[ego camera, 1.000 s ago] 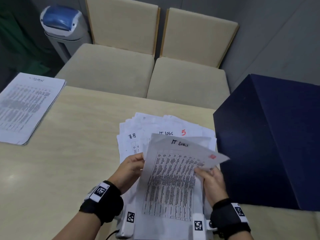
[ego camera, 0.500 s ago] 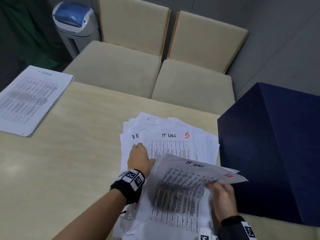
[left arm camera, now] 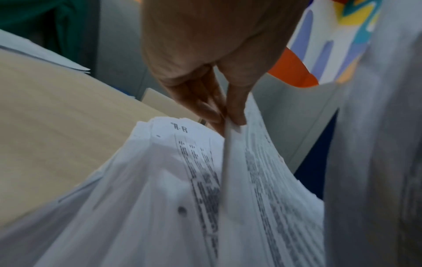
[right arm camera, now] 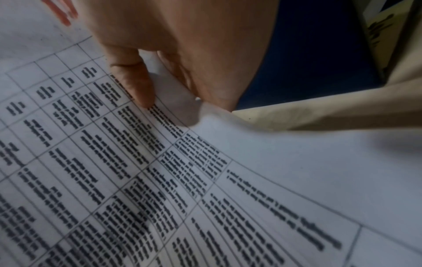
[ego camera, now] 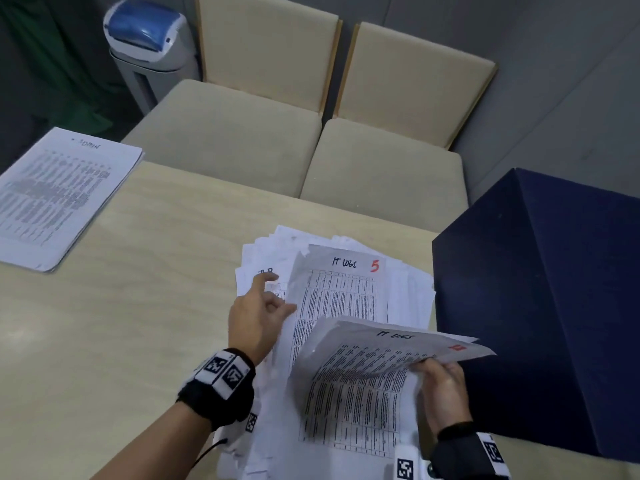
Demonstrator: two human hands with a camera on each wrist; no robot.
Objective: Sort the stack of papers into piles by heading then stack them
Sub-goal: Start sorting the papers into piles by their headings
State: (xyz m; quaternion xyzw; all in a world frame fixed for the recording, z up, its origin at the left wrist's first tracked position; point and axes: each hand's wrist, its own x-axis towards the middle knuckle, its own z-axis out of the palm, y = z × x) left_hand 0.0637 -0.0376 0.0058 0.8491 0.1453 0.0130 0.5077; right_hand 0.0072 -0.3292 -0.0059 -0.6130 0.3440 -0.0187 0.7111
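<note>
A loose, fanned stack of papers (ego camera: 408, 289) lies in the middle of the table. Its top sheet is headed "IT LOGS" with a red 5 (ego camera: 343, 289). My left hand (ego camera: 277, 296) pinches that sheet's left edge between thumb and fingers (left arm camera: 235, 115) and lifts it off a sheet headed "HR" (left arm camera: 180, 130). My right hand (ego camera: 433, 368) holds a bundle of "IT LOGS" sheets (ego camera: 363, 393) above the near side of the stack, thumb (right arm camera: 134, 86) on top and fingers underneath. A tidy pile headed "ADMIN" (ego camera: 59, 199) lies at the far left.
A large dark blue box (ego camera: 536, 306) stands on the table right beside the stack. Two beige chairs (ego camera: 242, 133) sit behind the table's far edge, with a grey and blue bin (ego camera: 149, 46) further back. Bare tabletop (ego camera: 138, 306) stretches between the two piles.
My left hand let go of the held bundle, reached forward to the stack and took the edge of the top sheet. My right hand lowered the bundle towards the right.
</note>
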